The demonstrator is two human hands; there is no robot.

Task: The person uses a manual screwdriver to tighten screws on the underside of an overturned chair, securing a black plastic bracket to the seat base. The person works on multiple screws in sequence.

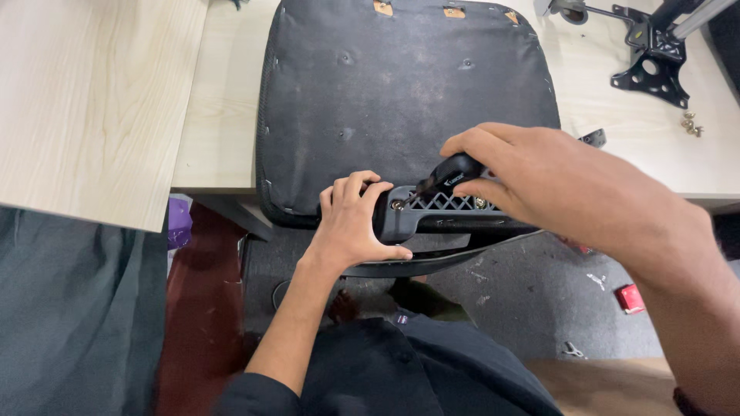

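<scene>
Nearest the camera, a dark-clothed lap [401,370] is seen, with grey floor beyond it on which a small red object [630,298] and a bit of metal hardware [572,350] lie.

The left hand [351,223] is closed around the near end of a black plastic bracket [447,219], fingers curled over its top edge, thumb pressed along its lower side. The bracket, with a lattice-patterned face, is set against the near edge of an upturned chair seat [385,85].

The right hand [539,181] is wrapped around the black handle of a screwdriver [451,176]; the shaft is angled down and left, its tip meeting a screw [397,205] at the bracket's left end, just beside the left fingertips.

The seat lies underside up on a pale wooden table [220,115], overhanging the table's near edge; its black fabric underside is dusty and dimpled with mounting holes.

To the left, a light wood board [85,100] is laid over the table's corner.

Farthest, at upper right, a black metal chair mechanism [651,58] rests on the table, with a few small brass-coloured screws [690,123] close beside it.
</scene>
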